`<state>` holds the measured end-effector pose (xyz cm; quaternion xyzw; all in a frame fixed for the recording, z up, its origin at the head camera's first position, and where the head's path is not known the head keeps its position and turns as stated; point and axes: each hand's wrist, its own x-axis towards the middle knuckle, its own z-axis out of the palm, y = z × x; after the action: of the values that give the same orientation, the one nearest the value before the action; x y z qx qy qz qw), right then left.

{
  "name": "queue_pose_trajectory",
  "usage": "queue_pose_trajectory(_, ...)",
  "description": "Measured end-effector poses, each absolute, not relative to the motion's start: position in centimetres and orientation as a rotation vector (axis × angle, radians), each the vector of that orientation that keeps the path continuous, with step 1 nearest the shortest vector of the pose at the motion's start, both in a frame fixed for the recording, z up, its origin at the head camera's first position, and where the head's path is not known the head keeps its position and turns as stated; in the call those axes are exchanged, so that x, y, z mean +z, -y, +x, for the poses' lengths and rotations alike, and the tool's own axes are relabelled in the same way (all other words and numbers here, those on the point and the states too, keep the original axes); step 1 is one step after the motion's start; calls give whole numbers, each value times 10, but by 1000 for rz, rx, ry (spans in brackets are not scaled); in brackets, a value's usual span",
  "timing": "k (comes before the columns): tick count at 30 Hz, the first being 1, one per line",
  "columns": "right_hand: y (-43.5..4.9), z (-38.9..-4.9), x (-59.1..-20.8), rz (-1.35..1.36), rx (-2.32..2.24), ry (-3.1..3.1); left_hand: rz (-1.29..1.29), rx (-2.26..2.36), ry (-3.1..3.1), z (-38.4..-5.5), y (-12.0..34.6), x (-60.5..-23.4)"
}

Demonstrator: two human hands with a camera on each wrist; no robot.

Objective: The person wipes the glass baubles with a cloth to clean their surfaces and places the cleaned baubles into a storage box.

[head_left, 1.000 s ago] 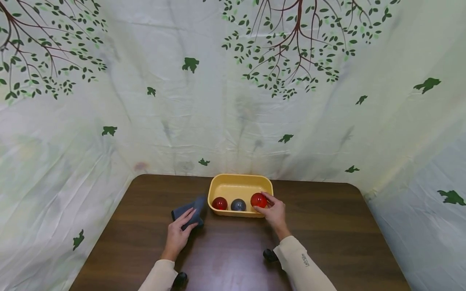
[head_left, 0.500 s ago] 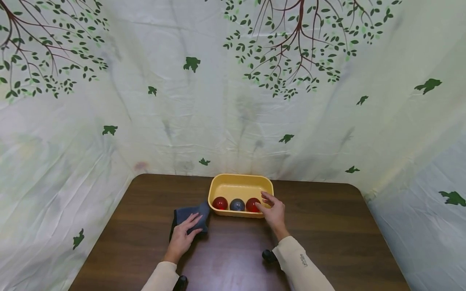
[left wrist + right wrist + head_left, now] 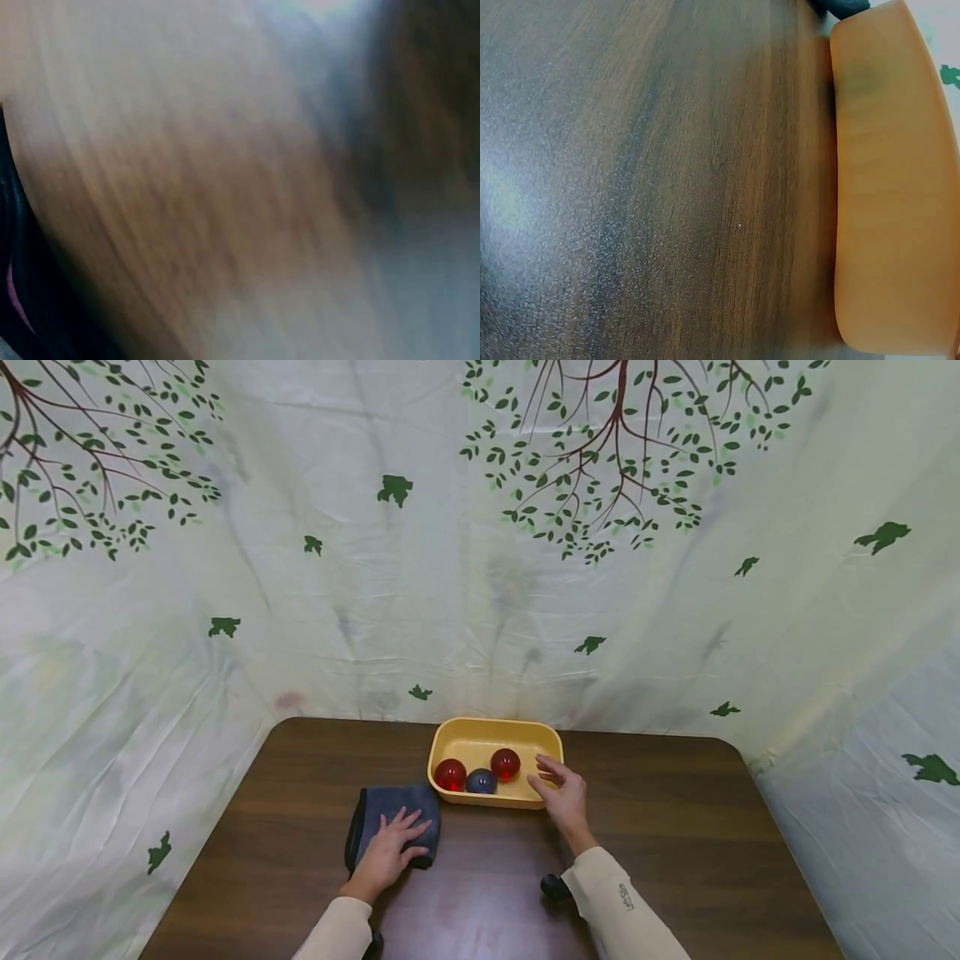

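Observation:
In the head view, my left hand lies with spread fingers on a folded dark blue cloth at the tray's left front corner. A yellow tray stands at the table's far edge. Inside it are a red ball on the left, a grey-blue ball beside it and another red ball farther back. My right hand is over the tray's right end, fingers parted with nothing between them. The right wrist view shows the tray's outer wall but no fingers.
The brown wooden table extends to both sides of the tray. Behind it hangs a pale sheet printed with branches and leaves. The left wrist view is blurred and mostly table surface.
My right hand has let go of a red ball, which has rolled left and back in the tray. My left hand has flattened out on the cloth, which now lies more spread out and nearer me.

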<state>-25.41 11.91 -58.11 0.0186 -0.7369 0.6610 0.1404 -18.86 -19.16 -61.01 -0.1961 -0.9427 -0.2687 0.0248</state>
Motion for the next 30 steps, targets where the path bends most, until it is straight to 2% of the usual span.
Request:
queue_pose_trajectory(8, -118, -239, -550, 137, 1924, 2133, -711, -810, 3051, -188, 196, -606)
queue_pose_trajectory(12, -118, -237, -547, 143, 1930, 2134, -790, -807, 3060, -189, 201, -605)
queue_pose_trajectory(18, -120, -239, -550, 164, 1961, 2133, -862, -758, 3051, -189, 204, -605)
queue_pose_trajectory(25, -125, -254, -577, 115, 1951, 2163, -870, -675, 3020, -185, 203, -611)
queue_pose_trajectory(30, -124, -255, -580, 117, 1931, 2179, -885, -651, 3025, -182, 205, -611)
